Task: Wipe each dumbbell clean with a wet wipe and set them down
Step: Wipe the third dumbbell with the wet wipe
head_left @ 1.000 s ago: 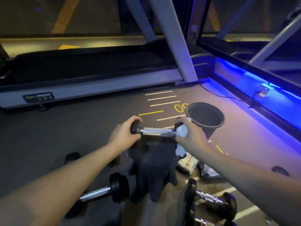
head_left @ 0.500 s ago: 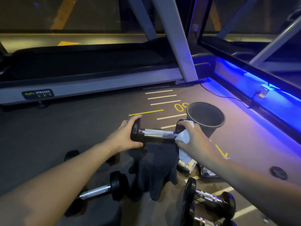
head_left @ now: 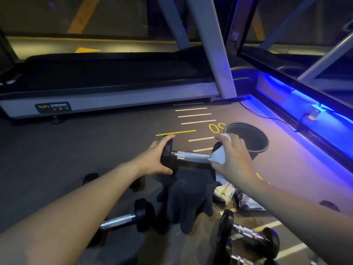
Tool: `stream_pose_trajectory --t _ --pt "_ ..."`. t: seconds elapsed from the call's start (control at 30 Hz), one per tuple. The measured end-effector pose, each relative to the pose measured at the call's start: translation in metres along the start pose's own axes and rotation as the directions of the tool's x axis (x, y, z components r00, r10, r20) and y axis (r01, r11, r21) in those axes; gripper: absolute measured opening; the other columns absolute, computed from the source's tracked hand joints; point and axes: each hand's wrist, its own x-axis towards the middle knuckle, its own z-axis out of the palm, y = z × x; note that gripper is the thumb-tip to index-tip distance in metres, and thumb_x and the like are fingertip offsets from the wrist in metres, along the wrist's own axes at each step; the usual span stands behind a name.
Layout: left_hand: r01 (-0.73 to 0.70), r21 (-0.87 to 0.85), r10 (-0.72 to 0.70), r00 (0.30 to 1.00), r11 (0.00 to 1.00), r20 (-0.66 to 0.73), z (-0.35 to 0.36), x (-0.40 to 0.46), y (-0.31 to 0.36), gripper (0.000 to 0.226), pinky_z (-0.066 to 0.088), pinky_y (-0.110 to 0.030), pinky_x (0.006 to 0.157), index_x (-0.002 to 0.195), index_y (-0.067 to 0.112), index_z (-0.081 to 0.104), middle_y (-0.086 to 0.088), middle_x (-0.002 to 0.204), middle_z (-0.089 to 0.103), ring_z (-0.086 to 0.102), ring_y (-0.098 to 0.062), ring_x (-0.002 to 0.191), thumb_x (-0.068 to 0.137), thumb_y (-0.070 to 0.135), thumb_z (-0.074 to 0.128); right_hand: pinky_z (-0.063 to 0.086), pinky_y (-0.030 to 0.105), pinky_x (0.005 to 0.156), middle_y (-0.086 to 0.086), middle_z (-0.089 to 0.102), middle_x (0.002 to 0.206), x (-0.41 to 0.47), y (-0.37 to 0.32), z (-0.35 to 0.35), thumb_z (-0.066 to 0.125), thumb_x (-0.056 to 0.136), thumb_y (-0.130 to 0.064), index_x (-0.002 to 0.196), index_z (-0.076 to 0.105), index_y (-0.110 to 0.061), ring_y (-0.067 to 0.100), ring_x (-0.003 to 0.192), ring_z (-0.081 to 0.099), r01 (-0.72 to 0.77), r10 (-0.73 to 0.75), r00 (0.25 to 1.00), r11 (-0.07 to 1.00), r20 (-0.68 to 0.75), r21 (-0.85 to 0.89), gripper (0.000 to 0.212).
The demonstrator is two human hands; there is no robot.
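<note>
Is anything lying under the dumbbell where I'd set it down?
Yes. A dark glove lies on the floor directly below the held dumbbell, with another dumbbell beside it at lower left.

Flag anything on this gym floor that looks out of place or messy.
Dark gloves lie crumpled on the floor just beneath the held dumbbell. To their right, torn white wrappers lie scattered on the floor rather than in the black bin close by. Nothing looks spilled or damaged.
</note>
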Motion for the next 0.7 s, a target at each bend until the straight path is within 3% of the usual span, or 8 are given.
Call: stream_pose_trajectory --t 0.13,0.3,0.57,0.7 --pt "-0.016 -0.002 0.016 1.000 1.000 0.024 -0.004 -0.001 -0.003 0.119 0.045 -0.041 0.109 0.150 0.059 0.010 -0.002 0.141 0.038 0.052 -0.024 0.127 0.068 0.028 0.090 0.040 0.039 0.088 0.005 0.046 0.128 0.009 -0.017 0.001 0.082 0.064 -0.030 0.131 0.051 -0.021 0.030 0.105 0.043 0.080 -0.080 0.997 0.996 -0.005 -0.037 0.075" --pt "-0.025 -0.022 0.026 0.999 0.999 0.027 -0.007 -0.002 -0.005 0.117 0.045 -0.041 0.107 0.148 0.063 0.010 -0.001 0.137 0.041 0.054 -0.023 0.124 0.070 0.024 0.088 0.041 0.039 0.089 0.002 0.045 0.127 0.014 -0.042 0.019 0.076 0.069 -0.051 0.137 0.044 -0.029 0.027 0.111 0.045 0.157 -0.142 0.979 0.983 0.145 -0.097 0.078" --pt "-0.036 -0.025 0.036 0.999 0.999 0.020 -0.006 -0.003 -0.008 0.115 0.048 -0.037 0.103 0.149 0.062 0.010 0.003 0.141 0.038 0.053 -0.019 0.124 0.072 0.025 0.087 0.033 0.037 0.093 0.004 0.038 0.132 0.028 -0.055 0.041 0.076 0.071 -0.048 0.142 0.038 -0.030 0.027 0.118 0.040 0.178 -0.151 0.960 0.979 0.234 -0.095 0.083" --pt "-0.025 -0.023 0.025 1.000 0.999 0.012 -0.006 -0.002 -0.007 0.115 0.048 -0.042 0.104 0.147 0.065 0.009 0.002 0.142 0.038 0.052 -0.023 0.127 0.071 0.028 0.087 0.034 0.039 0.097 0.004 0.035 0.139 0.035 -0.059 0.049 0.079 0.066 -0.052 0.145 0.033 -0.034 0.028 0.122 0.039 0.206 -0.175 0.950 0.974 0.258 -0.097 0.094"
